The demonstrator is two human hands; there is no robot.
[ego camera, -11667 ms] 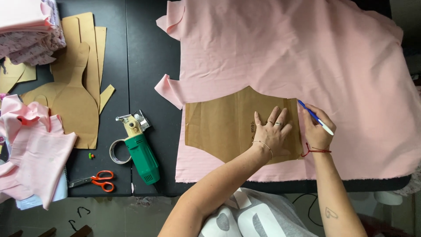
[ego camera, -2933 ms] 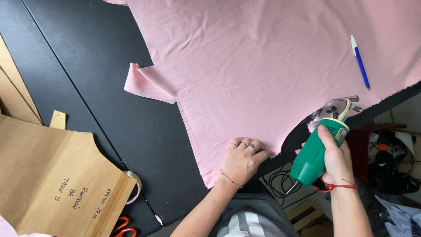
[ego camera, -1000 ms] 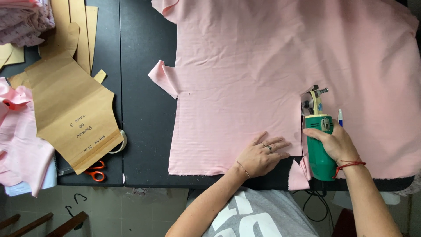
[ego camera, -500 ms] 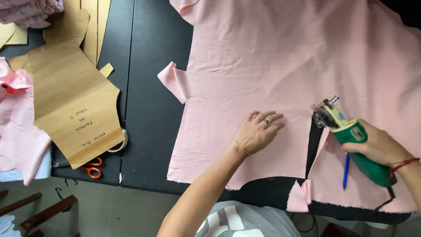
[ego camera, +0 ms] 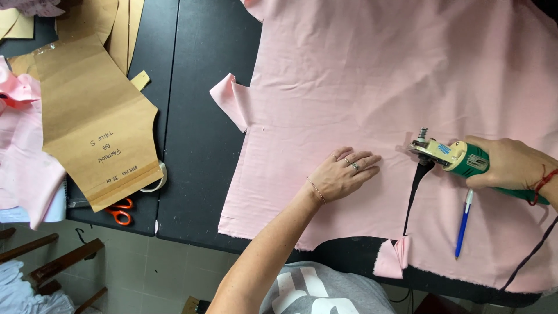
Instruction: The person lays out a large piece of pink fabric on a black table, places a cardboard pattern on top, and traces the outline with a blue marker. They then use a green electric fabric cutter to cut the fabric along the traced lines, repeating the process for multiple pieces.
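A large pink fabric sheet [ego camera: 372, 81] lies spread over a black table [ego camera: 197, 145]. My left hand [ego camera: 343, 173] presses flat on the fabric, fingers spread, near its lower edge. My right hand [ego camera: 510, 164] grips a green electric fabric cutter [ego camera: 459, 157], whose head sits at the top of a narrow slit [ego camera: 414, 192] cut up from the cloth's near edge. A blue pen [ego camera: 463, 224] rests on the fabric just below that hand. The cutter's dark cord [ego camera: 532, 253] trails off to the lower right.
A brown paper pattern piece [ego camera: 93, 128] lies at the left, with more pattern pieces [ego camera: 116, 17] behind it. Orange-handled scissors [ego camera: 119, 212] and a tape roll [ego camera: 156, 181] peek from under it. Pink fabric pieces [ego camera: 23, 168] are stacked at the far left edge.
The cutter has travelled up from the fabric's near edge, lengthening the slit. My left hand slid along the cloth beside it. The pen now lies on the fabric.
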